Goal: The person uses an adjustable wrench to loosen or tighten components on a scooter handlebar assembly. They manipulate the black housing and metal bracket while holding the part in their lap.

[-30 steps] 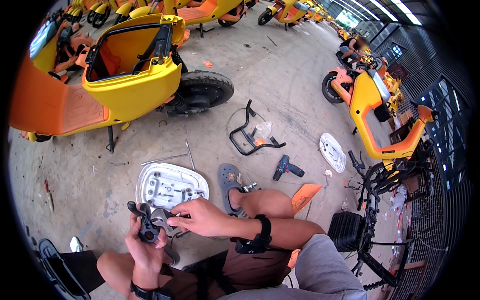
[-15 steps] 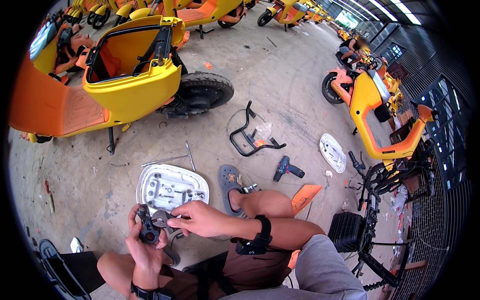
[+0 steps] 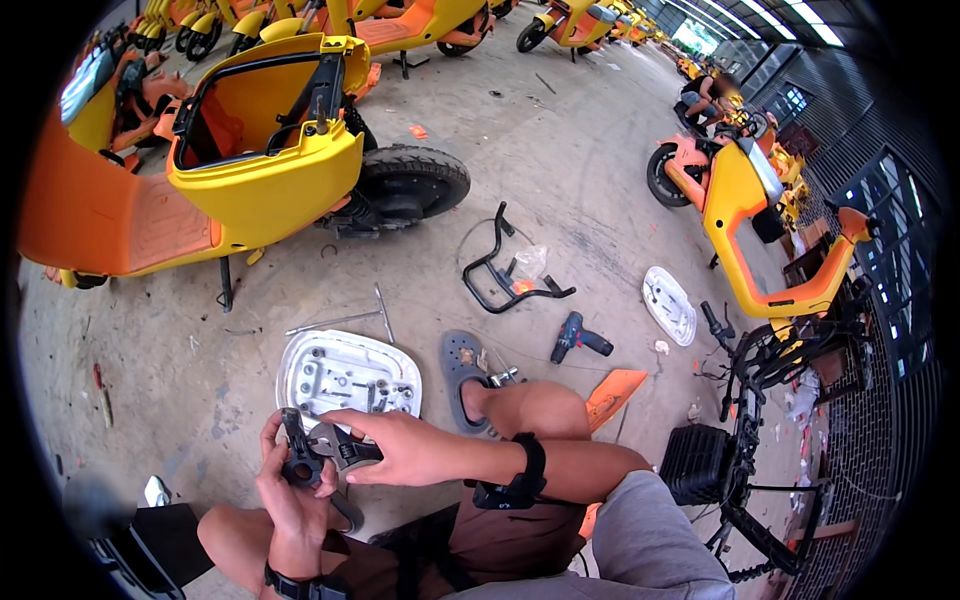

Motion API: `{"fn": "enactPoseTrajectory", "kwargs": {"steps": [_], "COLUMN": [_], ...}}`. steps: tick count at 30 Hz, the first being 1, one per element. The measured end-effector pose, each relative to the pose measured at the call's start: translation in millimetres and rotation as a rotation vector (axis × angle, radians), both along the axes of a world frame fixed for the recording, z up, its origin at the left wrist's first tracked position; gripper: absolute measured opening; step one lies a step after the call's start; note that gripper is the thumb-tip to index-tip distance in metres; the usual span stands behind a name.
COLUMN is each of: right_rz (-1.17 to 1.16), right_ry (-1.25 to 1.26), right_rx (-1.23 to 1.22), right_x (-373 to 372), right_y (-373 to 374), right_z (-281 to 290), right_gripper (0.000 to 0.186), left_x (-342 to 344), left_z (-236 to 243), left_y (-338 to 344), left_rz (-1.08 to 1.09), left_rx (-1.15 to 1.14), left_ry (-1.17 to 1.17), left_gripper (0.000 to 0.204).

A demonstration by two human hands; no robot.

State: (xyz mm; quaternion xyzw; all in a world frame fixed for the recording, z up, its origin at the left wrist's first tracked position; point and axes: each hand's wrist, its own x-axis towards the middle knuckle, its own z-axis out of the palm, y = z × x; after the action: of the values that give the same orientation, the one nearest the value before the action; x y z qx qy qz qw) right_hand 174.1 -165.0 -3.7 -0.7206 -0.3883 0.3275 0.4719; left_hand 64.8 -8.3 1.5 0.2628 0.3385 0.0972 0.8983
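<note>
My left hand (image 3: 290, 505) is closed round a black metal part (image 3: 303, 468) with a round hole and an upright arm. In my right hand (image 3: 405, 450) is what looks like an adjustable wrench (image 3: 350, 452), its dark handle under the fingers and its grey jaw pointing left. The jaw meets the black part's side; whether it grips the part cannot be made out. Just beyond both hands lies a white plastic shell (image 3: 300, 385), hollow side up, with several small bolts and nuts in it.
Around me on the concrete floor lie a T-handle wrench (image 3: 383, 312), a black tubular frame (image 3: 485, 290), a cordless drill (image 3: 578, 338), another white shell (image 3: 668, 305) and an orange panel (image 3: 612, 395). A yellow scooter (image 3: 270, 190) stands at left; a person (image 3: 705, 95) crouches far right.
My right hand has shifted its hold on the wrench, which now shows its handle along the fingers, jaw still at the black part. A blurred dark shape appears at the lower left.
</note>
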Motion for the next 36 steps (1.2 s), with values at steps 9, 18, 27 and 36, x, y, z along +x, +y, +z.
{"fn": "enactPoseTrajectory", "kwargs": {"steps": [9, 18, 27, 36], "right_rz": [-0.038, -0.035, -0.064, -0.068], "right_ry": [0.026, -0.046, -0.032, -0.068], "right_rx": [0.000, 0.001, 0.059, 0.114], "right_x": [0.2, -1.8, -4.1, -4.2], "right_y": [-0.6, -0.9, 0.6, 0.0], "right_z": [12.7, 8.0, 6.6, 4.6], "right_gripper": [0.073, 0.072, 0.073, 0.074], "left_x": [-0.3, -0.5, -1.4, -0.1], "left_z": [1.7, -2.3, -2.6, -0.5], "left_y": [-0.1, 4.0, 3.6, 3.2], "left_rz": [0.010, -0.001, 0.017, 0.028], "left_rx": [-0.017, -0.051, -0.049, -0.068], "left_ry": [0.000, 0.038, 0.028, 0.014], "left_gripper": [0.035, 0.029, 0.031, 0.032]}}
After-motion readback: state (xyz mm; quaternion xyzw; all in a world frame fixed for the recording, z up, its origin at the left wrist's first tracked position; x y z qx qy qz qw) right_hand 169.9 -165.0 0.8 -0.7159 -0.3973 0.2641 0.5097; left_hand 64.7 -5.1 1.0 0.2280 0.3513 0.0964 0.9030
